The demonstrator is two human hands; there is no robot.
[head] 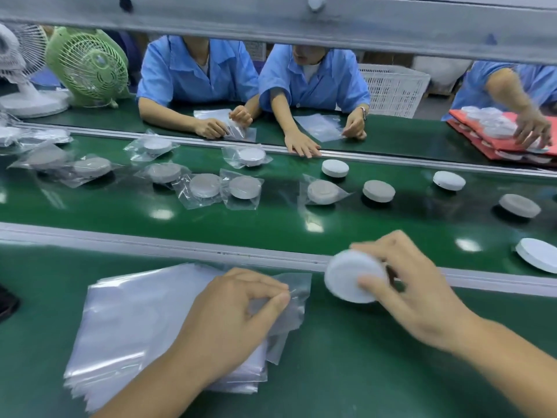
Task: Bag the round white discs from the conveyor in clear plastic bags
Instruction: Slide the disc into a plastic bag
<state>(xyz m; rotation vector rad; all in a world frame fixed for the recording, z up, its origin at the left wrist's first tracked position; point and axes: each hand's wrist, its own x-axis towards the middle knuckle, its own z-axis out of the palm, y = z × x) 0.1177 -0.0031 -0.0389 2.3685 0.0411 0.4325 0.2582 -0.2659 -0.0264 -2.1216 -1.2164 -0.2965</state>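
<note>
My right hand (422, 297) grips a round white disc (346, 279) just above the near green table, beside the conveyor's rail. My left hand (238, 315) pinches the edge of a clear plastic bag (297, 289) on top of a stack of clear bags (144, 321). The disc sits just right of the pinched bag's edge. Several bare white discs lie on the green conveyor (271, 230), among them one at the right edge (539, 254) and one further back (379, 190). Several bagged discs (241, 188) lie to the left on the belt.
Across the belt, people in blue shirts handle bags (322, 126) and discs on red trays (494, 140). A green fan (90, 66) and a white fan (21, 70) stand at the far left. A white basket (391, 89) is behind. A grey beam (271, 22) crosses overhead.
</note>
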